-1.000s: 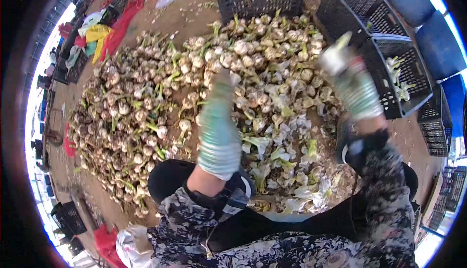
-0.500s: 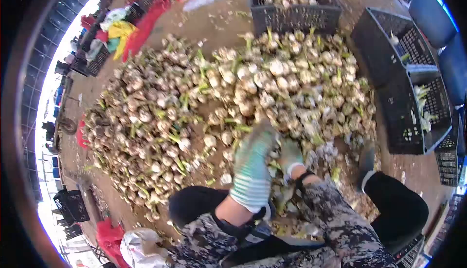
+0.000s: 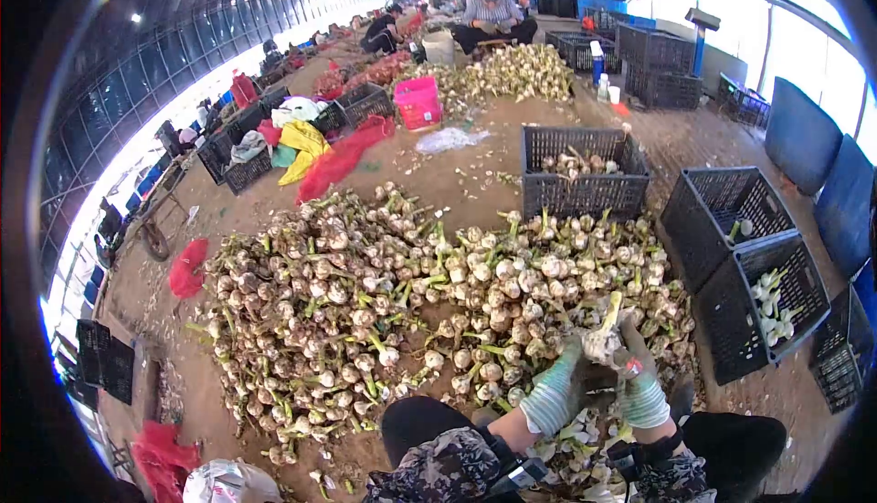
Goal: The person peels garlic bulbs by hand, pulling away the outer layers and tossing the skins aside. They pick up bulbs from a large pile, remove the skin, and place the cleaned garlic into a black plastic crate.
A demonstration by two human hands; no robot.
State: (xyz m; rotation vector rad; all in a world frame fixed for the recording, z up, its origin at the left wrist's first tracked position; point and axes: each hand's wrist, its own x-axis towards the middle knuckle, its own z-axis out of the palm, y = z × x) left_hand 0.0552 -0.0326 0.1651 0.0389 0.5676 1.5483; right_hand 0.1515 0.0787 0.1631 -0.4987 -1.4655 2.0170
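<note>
A big heap of garlic bulbs with green stems covers the ground in front of me. Both my hands wear green-striped gloves and meet low right of centre. My left hand and my right hand together hold one garlic bulb, its stem pointing up. Peeled husks lie on the ground between my knees.
A black crate with some garlic stands behind the heap. Two more black crates sit at the right, holding a few bulbs. Red sacks, a pink tub and other people by another garlic pile are farther back.
The view has tilted up from the heap to show the hall. My right hand came in from the crates at the right, and both hands now hold a bulb together.
</note>
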